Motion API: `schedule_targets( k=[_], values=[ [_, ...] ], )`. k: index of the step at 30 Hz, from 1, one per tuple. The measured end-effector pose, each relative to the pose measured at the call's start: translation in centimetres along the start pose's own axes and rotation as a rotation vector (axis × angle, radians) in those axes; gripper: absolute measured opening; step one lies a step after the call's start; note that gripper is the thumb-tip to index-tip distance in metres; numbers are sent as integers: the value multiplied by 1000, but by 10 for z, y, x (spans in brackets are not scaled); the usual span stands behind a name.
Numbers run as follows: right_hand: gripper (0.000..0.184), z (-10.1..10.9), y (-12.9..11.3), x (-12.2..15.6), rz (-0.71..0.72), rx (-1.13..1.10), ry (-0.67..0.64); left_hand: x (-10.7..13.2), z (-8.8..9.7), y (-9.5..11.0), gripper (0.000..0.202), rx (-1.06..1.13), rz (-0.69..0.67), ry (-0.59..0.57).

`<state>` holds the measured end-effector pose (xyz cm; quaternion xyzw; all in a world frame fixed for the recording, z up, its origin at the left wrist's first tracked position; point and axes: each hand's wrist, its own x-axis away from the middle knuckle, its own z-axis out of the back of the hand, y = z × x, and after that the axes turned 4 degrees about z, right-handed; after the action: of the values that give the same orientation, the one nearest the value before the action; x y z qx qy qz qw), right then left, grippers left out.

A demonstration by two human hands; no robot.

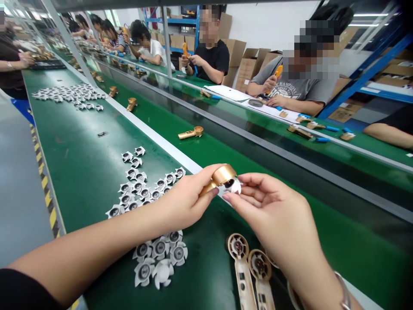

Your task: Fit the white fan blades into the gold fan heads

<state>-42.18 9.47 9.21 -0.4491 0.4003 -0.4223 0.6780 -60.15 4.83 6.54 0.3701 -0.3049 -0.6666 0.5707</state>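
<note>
Black sleeve (22, 288) sits closest, at eight o'clock, and the left arm (112, 241) pokes out of it, pointing to about two o'clock. The gold shell (225, 174) is near the middle, a bit toward five o'clock. It looks light, hard and smooth, so it might slip; its handle seems best to grab. The white fan wheel (235, 187) beside its round end looks light too, but its thin blades might snap, so holding the hub seems safer. The left hand (189, 196) is wrapped around the shell's handle. At four o'clock, the right hand (284, 211) pinches the wheel, its fingers curled and pointing to nine o'clock. Other gold shells (241, 280) lie at five o'clock, and other fan wheels (160, 247) at seven, on the green table (84, 172).
</note>
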Motion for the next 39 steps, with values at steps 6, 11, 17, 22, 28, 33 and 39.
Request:
schedule_targets(
  k=[6,11,17,22,28,33,39],
  values=[
    [31,1,2,3,74,61,48,2,2,1,47,-34,-36,32],
    [30,3,-1,2,92,-52,18,6,5,8,45,2,-26,54],
    [27,3,-5,4,136,-39,13,9,9,10,48,-21,-78,82],
    [30,3,-3,11,193,87,78,9,10,10,47,-40,-117,72],
    [25,1,-5,20,247,314,168,9,8,10,46,-65,-178,75],
    [25,2,-4,22,306,373,166,10,2,4,54,-173,-232,109],
    [42,1,-9,19,146,131,204,13,-6,2,58,-223,-269,59]
  ],
)
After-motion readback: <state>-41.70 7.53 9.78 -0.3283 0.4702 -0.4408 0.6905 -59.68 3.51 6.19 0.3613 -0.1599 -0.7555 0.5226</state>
